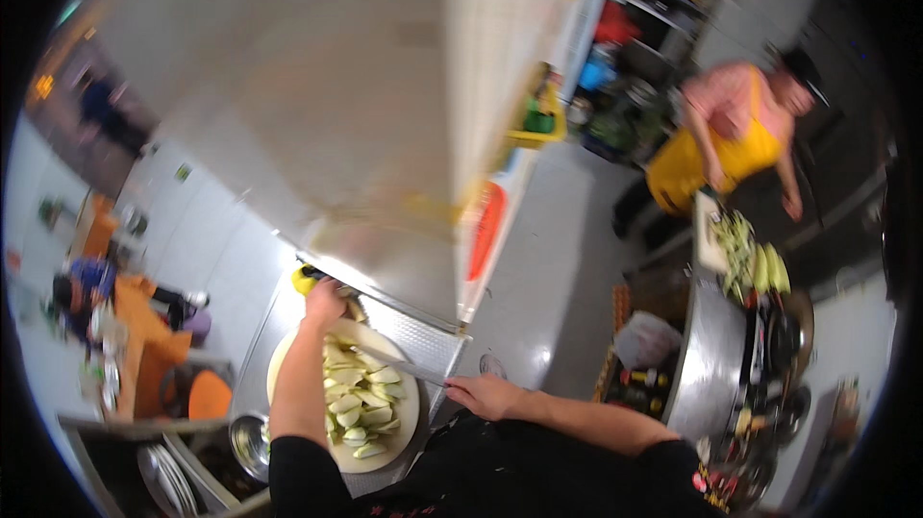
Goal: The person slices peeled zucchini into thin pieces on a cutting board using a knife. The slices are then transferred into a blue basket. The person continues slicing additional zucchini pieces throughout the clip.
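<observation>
A round white cutting board (409,413) lies on a metal counter (425,334) before me. It holds a heap of cut pale-green vegetable pieces (350,403), some with green skin. My right hand (487,397) grips the handle of a knife (407,368), its blade angled over the board's right side. My left hand (326,304) reaches past the board's far edge, beside a yellow and dark object (304,280). Its fingertips are hidden, so whether it holds anything is unclear.
A metal bowl (249,446) stands left of the board, near stacked plates (166,482). A large panel (346,85) rises beyond the counter. At right, a person in a yellow apron (721,150) stands by another counter (710,345) with a board and cut vegetables.
</observation>
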